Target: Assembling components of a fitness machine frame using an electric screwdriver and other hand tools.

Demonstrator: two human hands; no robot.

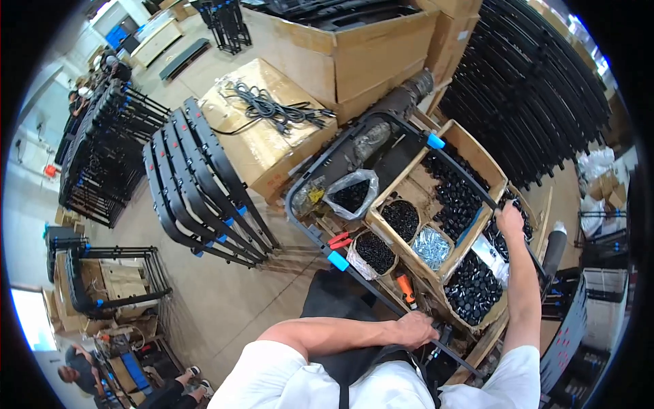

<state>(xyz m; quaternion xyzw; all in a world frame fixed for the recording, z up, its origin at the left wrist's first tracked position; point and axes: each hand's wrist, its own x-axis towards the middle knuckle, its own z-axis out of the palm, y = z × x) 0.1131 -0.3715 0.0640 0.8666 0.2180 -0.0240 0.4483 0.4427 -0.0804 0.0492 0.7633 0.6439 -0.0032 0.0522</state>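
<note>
A black tubular frame (467, 176) with blue clips (338, 261) lies across the wooden parts bin (409, 250). My right hand (509, 221) is closed round its far-right tube. Close to my body, my left hand (415, 330) is closed on the near tube, beside a small black fitting (444, 335); its fingertips are partly hidden. Beneath the frame, the bin holds black caps (473, 290), silver screws (431, 247) and small black parts (400, 219). An orange-handled tool (406, 290) and red-handled pliers (339, 240) lie left of the bin.
Several black frames (194, 184) stand nested on the floor at left. Behind the bench, black cables (272, 108) lie on a cardboard box (252, 153). A tall stack of black tubes (531, 88) rises at far right. Other people (116, 67) are at the far left and lower left.
</note>
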